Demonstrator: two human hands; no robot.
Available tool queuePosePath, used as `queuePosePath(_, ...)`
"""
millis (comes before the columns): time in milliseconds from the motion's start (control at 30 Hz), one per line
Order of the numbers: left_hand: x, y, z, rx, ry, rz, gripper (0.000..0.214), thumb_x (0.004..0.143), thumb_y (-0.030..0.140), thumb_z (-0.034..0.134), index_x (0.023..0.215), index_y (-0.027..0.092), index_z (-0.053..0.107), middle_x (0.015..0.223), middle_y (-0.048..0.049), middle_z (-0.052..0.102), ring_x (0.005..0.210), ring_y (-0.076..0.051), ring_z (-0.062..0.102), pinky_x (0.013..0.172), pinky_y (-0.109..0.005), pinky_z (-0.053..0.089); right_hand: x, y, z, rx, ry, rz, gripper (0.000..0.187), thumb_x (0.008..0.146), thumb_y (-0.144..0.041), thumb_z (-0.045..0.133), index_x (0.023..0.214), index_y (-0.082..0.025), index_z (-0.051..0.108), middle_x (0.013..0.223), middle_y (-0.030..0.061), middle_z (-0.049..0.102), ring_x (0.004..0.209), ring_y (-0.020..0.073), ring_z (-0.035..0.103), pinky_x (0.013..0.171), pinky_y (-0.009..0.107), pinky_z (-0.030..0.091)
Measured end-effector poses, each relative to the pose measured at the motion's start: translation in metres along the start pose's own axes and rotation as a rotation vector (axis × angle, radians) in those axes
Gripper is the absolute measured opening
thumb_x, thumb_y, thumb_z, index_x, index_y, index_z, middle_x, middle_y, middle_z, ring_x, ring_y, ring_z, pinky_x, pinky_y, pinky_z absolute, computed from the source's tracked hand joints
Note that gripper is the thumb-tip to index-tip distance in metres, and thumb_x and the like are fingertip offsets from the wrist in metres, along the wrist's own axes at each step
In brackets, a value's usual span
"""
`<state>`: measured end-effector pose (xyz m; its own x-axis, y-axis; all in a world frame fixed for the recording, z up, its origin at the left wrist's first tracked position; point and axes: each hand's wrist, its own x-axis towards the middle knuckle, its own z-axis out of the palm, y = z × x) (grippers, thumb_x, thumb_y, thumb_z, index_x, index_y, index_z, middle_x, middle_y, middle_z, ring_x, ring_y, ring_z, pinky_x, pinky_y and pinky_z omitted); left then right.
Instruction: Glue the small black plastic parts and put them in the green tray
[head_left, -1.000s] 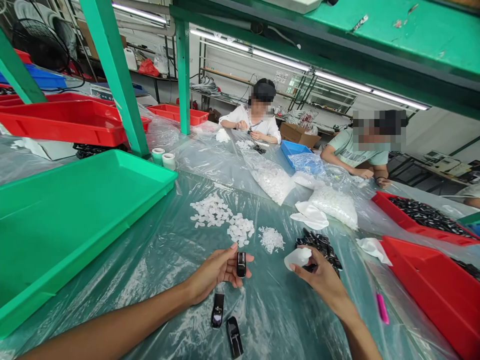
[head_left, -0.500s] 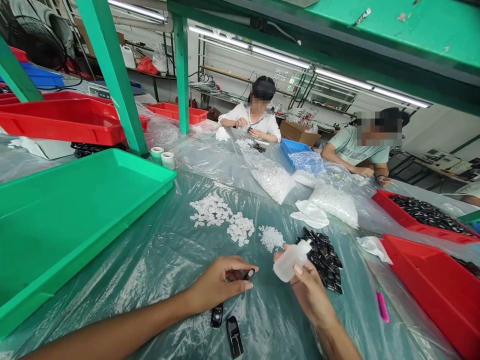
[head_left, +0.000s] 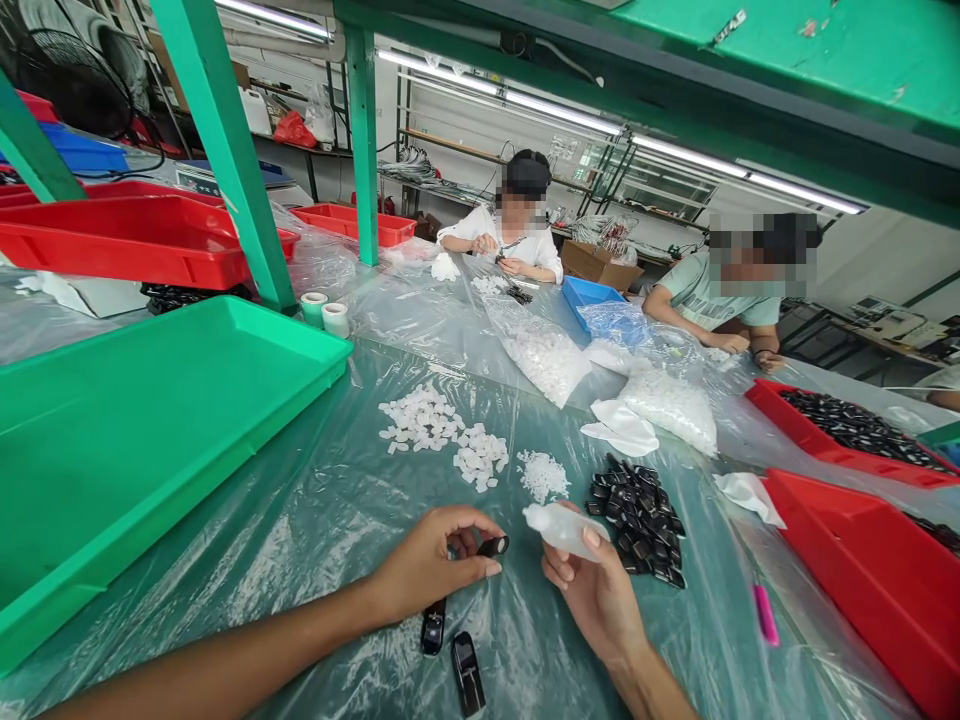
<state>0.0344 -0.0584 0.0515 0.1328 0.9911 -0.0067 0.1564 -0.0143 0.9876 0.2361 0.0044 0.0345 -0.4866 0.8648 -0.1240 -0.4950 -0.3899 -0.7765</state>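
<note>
Between the thumb and fingers of my left hand (head_left: 431, 565) is a small black plastic part (head_left: 493, 546) with a pale round end facing right. My right hand (head_left: 596, 590) grips a translucent white squeeze bottle (head_left: 566, 530), tilted so its nozzle points left toward the black part, a short gap apart. Two more black glossy casings (head_left: 433, 630) (head_left: 469, 675) lie on the plastic sheet below my left hand. Beyond my hands are loose white pieces (head_left: 480, 457) and a pile of smaller white bits (head_left: 541, 475). A heap of black casings (head_left: 637, 515) sits just behind my right hand.
A green tray (head_left: 150, 420) takes up the left side; red trays (head_left: 855, 560) stand at right. A pink pen-like object (head_left: 766, 614) lies at right. Bags of white pieces (head_left: 667, 405) are farther back. Two people sit across the table. A green post (head_left: 225, 150) rises at left.
My right hand has tipped the bottle from nozzle up-right to nozzle pointing left, nearer the black part. My left hand has shifted slightly left, still holding the part.
</note>
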Motion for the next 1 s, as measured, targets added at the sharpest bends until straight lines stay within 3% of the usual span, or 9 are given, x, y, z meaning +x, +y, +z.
queuePosePath(300,0.001,0.003,-0.001,0.053,0.047,0.011,0.02,0.075,0.027,0.066,0.094,0.02,0.065,0.087,-0.0023,0.062,0.071,-0.014,0.054,0.062,-0.024,0.042,-0.001,0.004,0.002,-0.223,0.078,-0.039,0.03,0.081,-0.042,0.057,0.09,-0.014,0.064,0.052,-0.0048,0.038,0.047,0.0074,0.027,0.047,0.021,0.025)
queuePosePath(500,0.001,0.004,-0.001,0.123,0.062,0.032,0.017,0.077,0.026,0.064,0.093,0.022,0.065,0.085,-0.0019,0.059,0.068,-0.014,0.052,0.06,-0.023,0.041,-0.004,0.006,-0.001,-0.432,0.105,-0.086,0.03,0.079,-0.044,0.06,0.089,-0.016,0.063,0.059,-0.0023,0.047,0.05,0.0079,0.03,0.047,0.021,0.024)
queuePosePath(767,-0.001,0.001,0.0,0.184,0.054,0.062,0.017,0.078,0.026,0.063,0.094,0.024,0.064,0.084,-0.0007,0.057,0.066,-0.012,0.049,0.057,-0.022,0.039,-0.013,-0.001,0.005,-0.641,0.124,-0.182,0.029,0.074,-0.044,0.064,0.09,-0.02,0.063,0.076,0.0019,0.061,0.063,0.0143,0.051,0.054,0.021,0.038)
queuePosePath(1000,0.0,0.002,0.0,0.196,0.066,0.084,0.015,0.078,0.025,0.063,0.093,0.025,0.064,0.082,-0.0001,0.056,0.066,-0.012,0.048,0.056,-0.022,0.037,-0.015,-0.003,0.008,-0.718,0.164,-0.238,0.027,0.075,-0.044,0.064,0.09,-0.021,0.064,0.077,0.0024,0.064,0.064,0.0162,0.055,0.057,0.022,0.044)
